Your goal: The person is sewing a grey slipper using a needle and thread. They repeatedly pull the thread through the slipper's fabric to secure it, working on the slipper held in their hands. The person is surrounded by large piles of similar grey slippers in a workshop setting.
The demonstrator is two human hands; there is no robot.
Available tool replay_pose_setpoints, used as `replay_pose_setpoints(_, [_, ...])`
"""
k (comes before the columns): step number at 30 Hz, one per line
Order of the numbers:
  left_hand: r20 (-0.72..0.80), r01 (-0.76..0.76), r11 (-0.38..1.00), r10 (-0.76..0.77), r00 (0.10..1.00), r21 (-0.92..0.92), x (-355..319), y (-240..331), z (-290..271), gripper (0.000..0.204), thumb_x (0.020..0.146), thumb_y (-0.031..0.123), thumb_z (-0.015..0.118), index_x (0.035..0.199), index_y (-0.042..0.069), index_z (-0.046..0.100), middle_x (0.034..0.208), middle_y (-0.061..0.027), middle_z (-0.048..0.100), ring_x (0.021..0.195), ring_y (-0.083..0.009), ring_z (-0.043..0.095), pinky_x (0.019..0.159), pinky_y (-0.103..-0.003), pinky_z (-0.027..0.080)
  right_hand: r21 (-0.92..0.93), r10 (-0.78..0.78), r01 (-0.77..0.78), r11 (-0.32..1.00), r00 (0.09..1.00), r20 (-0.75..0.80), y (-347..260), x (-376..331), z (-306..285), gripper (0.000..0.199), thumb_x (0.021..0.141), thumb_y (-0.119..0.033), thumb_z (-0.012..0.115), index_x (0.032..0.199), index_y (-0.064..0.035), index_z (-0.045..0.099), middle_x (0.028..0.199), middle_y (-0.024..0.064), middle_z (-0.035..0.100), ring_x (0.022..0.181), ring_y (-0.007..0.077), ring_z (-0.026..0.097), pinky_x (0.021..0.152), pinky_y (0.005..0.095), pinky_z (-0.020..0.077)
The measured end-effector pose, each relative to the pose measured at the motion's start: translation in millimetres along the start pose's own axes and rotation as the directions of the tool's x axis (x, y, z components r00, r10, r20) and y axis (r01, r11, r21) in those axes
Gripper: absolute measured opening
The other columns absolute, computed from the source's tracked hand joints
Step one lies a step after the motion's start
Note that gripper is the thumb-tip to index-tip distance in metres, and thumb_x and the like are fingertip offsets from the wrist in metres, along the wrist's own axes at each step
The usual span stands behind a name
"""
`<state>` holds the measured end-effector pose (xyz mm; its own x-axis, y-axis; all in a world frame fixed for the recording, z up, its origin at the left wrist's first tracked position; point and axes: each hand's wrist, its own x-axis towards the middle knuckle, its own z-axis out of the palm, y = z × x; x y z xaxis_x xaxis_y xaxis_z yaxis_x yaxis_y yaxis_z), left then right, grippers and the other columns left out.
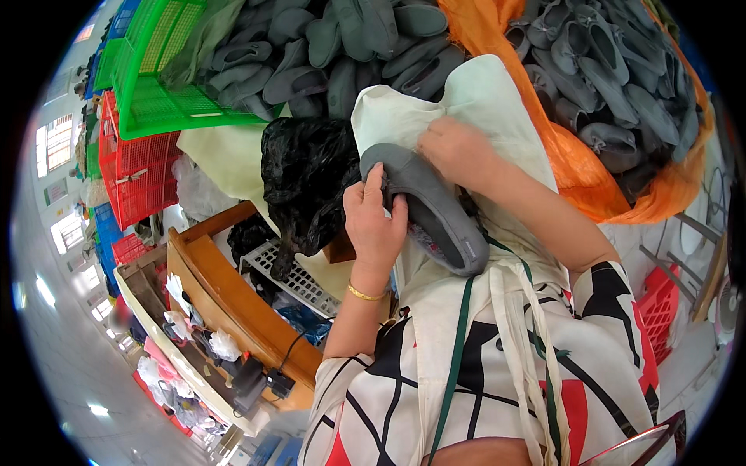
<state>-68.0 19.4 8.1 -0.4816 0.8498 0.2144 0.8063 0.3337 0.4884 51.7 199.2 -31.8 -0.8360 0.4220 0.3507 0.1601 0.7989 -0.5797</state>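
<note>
L hand (371, 231) pinches grey shoe (435, 217) by its rim, at 9 o'clock, over pale apron (435, 311); R hand (460, 151) curls at 1 o'clock, contents I can't tell. Step: prob. work on this shoe; next move needs steady L hold. Beyond, shoe pile (342, 46), 12 o'clock.

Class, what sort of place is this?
Probably a shoe workshop or factory: the left hand holds a grey shoe, similar shoes lie heaped ahead, and an orange sack holds more.
</note>
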Motion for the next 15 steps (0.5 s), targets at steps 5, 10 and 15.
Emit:
replay_pose_setpoints(5, [-0.057,0.11,0.972,-0.125,0.991,-0.206,-3,0,13,0.053,0.076,0.002,0.071,0.128,0.004,0.059,0.106,-0.0132,0.059,0.096,-0.0259,0.058,0.084,-0.032,0.05,0.718,0.461,-0.271,0.641,0.884,-0.078,-30,31,3,0.015,0.093,-0.017,0.065,0.096,-0.0021,0.064,0.08,0.0037,0.059,0.073,0.015,0.056,0.065,0.0281,0.0478])
replay_pose_setpoints(10, [-0.066,0.113,0.967,-0.131,0.989,-0.228,-2,-4,16,0.049,0.074,-0.002,0.07,0.122,0.004,0.061,0.106,-0.0121,0.06,0.096,-0.026,0.059,0.083,-0.033,0.05,0.935,0.488,-0.306,-0.179,0.798,0.355,-64,48,8,0.023,0.099,-0.019,0.055,0.081,-0.0045,0.059,0.074,-0.0011,0.054,0.065,0.0085,0.049,0.061,0.0246,0.0431])
replay_pose_setpoints(15, [-0.085,0.035,0.963,-0.06,0.995,-0.266,3,-11,16,0.045,0.074,-0.005,0.067,0.118,0.005,0.062,0.104,-0.012,0.062,0.092,-0.0279,0.062,0.081,-0.033,0.052,0.931,0.461,-0.25,-0.265,0.815,0.35,-77,48,-26,0.026,0.099,-0.018,0.047,0.076,-0.0066,0.052,0.069,-0.0011,0.05,0.062,0.0081,0.046,0.058,0.0238,0.0383])
